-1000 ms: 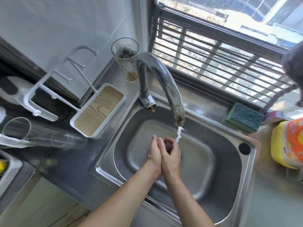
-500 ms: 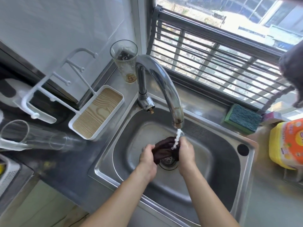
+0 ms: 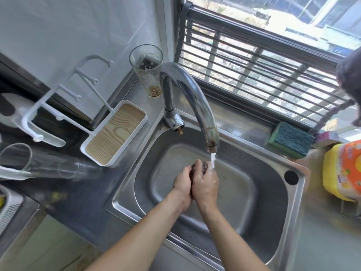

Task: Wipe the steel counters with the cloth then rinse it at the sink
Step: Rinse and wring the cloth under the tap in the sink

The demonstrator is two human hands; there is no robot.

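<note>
Over the steel sink point(image 3: 273, 222), my left hand point(image 3: 182, 182) and my right hand point(image 3: 205, 182) are pressed together around a dark cloth point(image 3: 197, 169). Only a small bunched part of the cloth shows between the fingers. Water runs from the curved steel tap point(image 3: 195, 100) onto my right hand and the cloth. The steel counter point(image 3: 82, 204) lies around the sink.
A white tray with a wood-grain base point(image 3: 115, 133) sits left of the sink, with a clear glass point(image 3: 147, 71) behind it. Another glass point(image 3: 39, 163) lies at far left. A green sponge point(image 3: 291, 139) and a yellow bottle point(image 3: 343, 171) stand at right, below the barred window.
Half a second ago my hands were apart with the cloth stretched between them over the drain. They have closed together again, bunching the cloth under the water stream.
</note>
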